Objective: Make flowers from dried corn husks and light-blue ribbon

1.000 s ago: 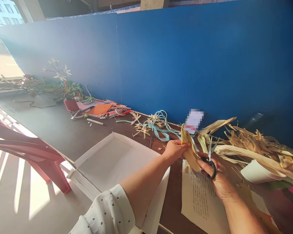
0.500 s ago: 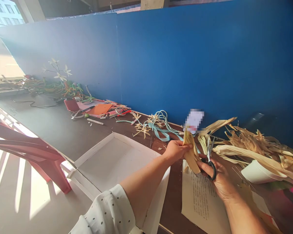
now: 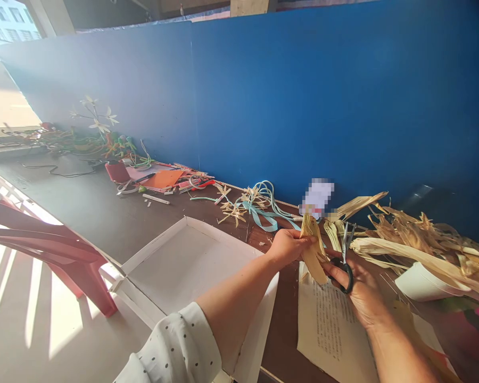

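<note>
By the printed sheet [image 3: 325,330], left hand [image 3: 285,247] pinching dry husk [image 3: 314,261], right hand [image 3: 361,290] fingers closed round scissors [image 3: 345,253], blades parted; best hold husk taut, tips aimed away.

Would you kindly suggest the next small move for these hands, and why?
Perhaps turn the scissors toward the dried husk strip: the left hand pinches the strip, while the scissors in the right hand have parted blades pointing past it.

Looking dry and papery on the husk [image 3: 313,260], shiny metal on the scissors [image 3: 345,254], smooth plastic on the chair [image 3: 77,263].
</note>
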`<action>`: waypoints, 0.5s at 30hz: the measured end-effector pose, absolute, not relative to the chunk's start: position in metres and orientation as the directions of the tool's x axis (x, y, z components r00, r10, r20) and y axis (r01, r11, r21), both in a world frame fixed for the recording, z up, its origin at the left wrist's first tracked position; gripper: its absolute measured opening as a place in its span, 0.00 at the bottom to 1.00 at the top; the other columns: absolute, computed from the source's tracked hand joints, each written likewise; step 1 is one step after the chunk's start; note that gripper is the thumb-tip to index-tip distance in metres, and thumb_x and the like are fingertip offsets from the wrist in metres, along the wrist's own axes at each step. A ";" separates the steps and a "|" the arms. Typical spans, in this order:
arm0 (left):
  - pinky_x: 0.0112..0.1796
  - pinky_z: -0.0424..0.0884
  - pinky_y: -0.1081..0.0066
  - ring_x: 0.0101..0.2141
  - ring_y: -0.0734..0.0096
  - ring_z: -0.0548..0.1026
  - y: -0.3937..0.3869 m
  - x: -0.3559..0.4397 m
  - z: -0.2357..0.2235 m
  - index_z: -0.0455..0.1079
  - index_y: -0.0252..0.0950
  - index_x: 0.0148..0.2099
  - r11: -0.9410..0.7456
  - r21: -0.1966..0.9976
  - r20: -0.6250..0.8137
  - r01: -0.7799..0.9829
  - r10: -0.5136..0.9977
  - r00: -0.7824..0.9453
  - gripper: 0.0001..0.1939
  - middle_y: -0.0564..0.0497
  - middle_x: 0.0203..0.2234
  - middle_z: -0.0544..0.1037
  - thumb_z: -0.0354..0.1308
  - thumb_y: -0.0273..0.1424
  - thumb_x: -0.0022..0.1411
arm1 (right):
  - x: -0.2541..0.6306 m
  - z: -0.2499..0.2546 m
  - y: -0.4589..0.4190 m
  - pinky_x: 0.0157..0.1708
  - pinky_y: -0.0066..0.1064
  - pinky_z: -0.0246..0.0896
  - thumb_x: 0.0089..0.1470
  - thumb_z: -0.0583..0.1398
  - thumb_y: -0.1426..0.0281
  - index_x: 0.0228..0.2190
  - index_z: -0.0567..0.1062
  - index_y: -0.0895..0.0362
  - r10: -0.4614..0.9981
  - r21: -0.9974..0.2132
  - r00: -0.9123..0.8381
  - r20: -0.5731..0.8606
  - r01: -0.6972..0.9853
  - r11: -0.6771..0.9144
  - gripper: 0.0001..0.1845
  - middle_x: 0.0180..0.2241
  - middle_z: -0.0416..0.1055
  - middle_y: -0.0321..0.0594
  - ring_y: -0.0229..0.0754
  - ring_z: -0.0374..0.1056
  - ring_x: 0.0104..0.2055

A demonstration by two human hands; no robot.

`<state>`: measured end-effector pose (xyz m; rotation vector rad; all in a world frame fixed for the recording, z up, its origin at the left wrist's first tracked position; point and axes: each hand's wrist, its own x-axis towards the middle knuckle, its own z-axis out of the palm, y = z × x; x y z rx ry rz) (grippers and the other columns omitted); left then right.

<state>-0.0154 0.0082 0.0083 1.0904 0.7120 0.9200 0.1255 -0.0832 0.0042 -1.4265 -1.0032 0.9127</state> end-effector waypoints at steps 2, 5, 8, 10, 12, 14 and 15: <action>0.27 0.70 0.73 0.21 0.77 0.69 0.008 -0.016 0.009 0.73 0.30 0.28 0.174 0.950 -0.040 -0.258 0.891 0.452 0.11 0.51 0.21 0.71 0.63 0.35 0.48 | 0.125 0.003 -0.082 0.24 0.32 0.64 0.33 0.71 0.59 0.43 0.76 0.50 0.936 -0.997 0.353 0.018 0.074 -0.008 0.31 0.32 0.78 0.38 0.47 0.73 0.30; 0.27 0.69 0.73 0.21 0.77 0.68 0.008 -0.015 0.008 0.73 0.29 0.28 0.158 0.956 -0.033 -0.245 0.894 0.447 0.11 0.51 0.21 0.71 0.64 0.35 0.48 | 0.127 0.001 -0.081 0.25 0.31 0.64 0.33 0.71 0.59 0.44 0.76 0.49 0.935 -0.999 0.354 0.022 0.046 0.006 0.32 0.30 0.77 0.35 0.45 0.73 0.29; 0.26 0.69 0.73 0.20 0.78 0.67 0.010 -0.014 0.005 0.74 0.29 0.28 0.142 0.960 -0.021 -0.240 0.894 0.447 0.11 0.51 0.21 0.71 0.63 0.35 0.48 | 0.129 0.000 -0.081 0.29 0.31 0.64 0.35 0.71 0.61 0.46 0.74 0.47 0.943 -0.999 0.328 0.053 0.013 0.052 0.32 0.32 0.77 0.34 0.44 0.73 0.32; 0.26 0.68 0.73 0.20 0.78 0.67 0.011 -0.013 0.002 0.74 0.29 0.29 0.147 0.956 -0.024 -0.252 0.900 0.436 0.11 0.51 0.21 0.71 0.63 0.34 0.49 | 0.130 0.000 -0.082 0.31 0.32 0.65 0.37 0.70 0.61 0.49 0.72 0.47 0.948 -0.996 0.307 0.086 0.011 0.087 0.33 0.35 0.77 0.34 0.45 0.72 0.35; 0.28 0.69 0.73 0.21 0.78 0.68 0.012 -0.012 0.001 0.74 0.29 0.29 0.169 0.944 -0.036 -0.283 0.906 0.421 0.11 0.51 0.21 0.72 0.64 0.34 0.48 | 0.129 0.001 -0.082 0.34 0.32 0.65 0.39 0.69 0.62 0.50 0.71 0.47 0.943 -0.994 0.314 0.108 0.035 0.102 0.34 0.37 0.77 0.35 0.45 0.72 0.37; 0.29 0.69 0.73 0.22 0.77 0.68 0.012 -0.012 0.003 0.74 0.29 0.29 0.203 0.925 -0.058 -0.321 0.911 0.409 0.11 0.50 0.22 0.72 0.64 0.34 0.48 | 0.128 0.001 -0.082 0.35 0.31 0.64 0.40 0.69 0.63 0.51 0.70 0.48 0.931 -0.991 0.343 0.127 0.071 0.109 0.34 0.37 0.76 0.35 0.44 0.71 0.37; 0.30 0.69 0.73 0.23 0.77 0.69 0.011 -0.013 0.004 0.73 0.29 0.28 0.221 0.915 -0.072 -0.338 0.913 0.402 0.11 0.50 0.22 0.72 0.65 0.33 0.47 | 0.127 0.001 -0.082 0.35 0.30 0.64 0.41 0.69 0.64 0.51 0.70 0.48 0.923 -0.989 0.357 0.140 0.089 0.115 0.33 0.37 0.75 0.35 0.43 0.71 0.37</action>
